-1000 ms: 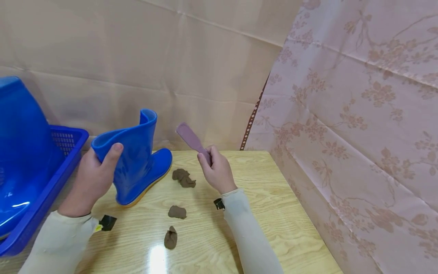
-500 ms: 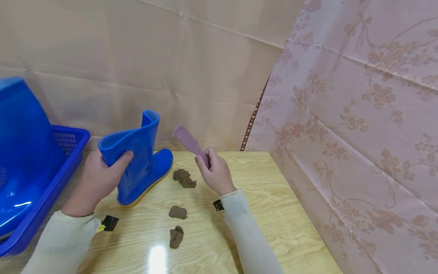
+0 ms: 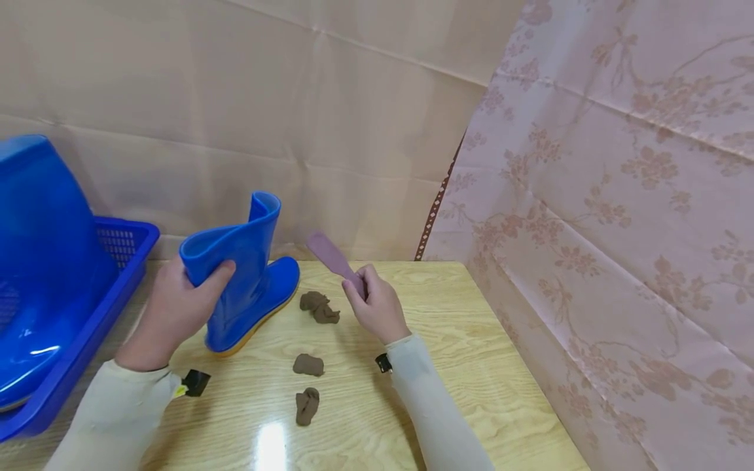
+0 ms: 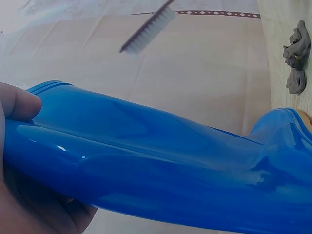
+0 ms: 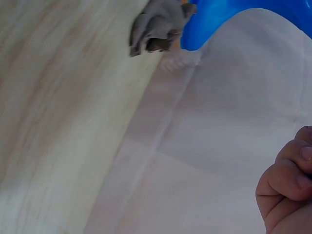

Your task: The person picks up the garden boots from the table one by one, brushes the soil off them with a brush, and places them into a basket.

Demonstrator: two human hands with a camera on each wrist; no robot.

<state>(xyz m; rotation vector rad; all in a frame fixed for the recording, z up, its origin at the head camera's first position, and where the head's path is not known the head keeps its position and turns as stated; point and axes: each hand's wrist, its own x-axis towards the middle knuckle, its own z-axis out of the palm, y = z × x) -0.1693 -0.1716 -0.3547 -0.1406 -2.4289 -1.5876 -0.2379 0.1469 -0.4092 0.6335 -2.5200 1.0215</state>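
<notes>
My left hand [image 3: 179,307] grips a blue rubber boot [image 3: 244,275] by the top of its shaft, thumb on the near side. The boot's yellow sole is down at the tabletop and its toe points right and away. In my right hand [image 3: 377,304] is the handle of a mauve brush [image 3: 330,254], held up right of the boot. White bristles show on that brush [image 4: 146,31] in the left wrist view. The right wrist view has curled fingers [image 5: 287,180] at its edge, the brush out of sight. Brown clay-like lumps [image 3: 319,307] lie beside the boot's toe.
Two smaller brown lumps, a flat one [image 3: 309,364] and a folded one [image 3: 307,406], lie nearer on the wooden table [image 3: 471,366]. At left a blue plastic basket [image 3: 126,261] holds another blue boot [image 3: 41,261]. Cloth backdrops hang behind and at right.
My left hand and the boot's shaft have shifted slightly right. The brush has dipped a little in my right hand. The nearest brown lump has moved slightly right and lies differently.
</notes>
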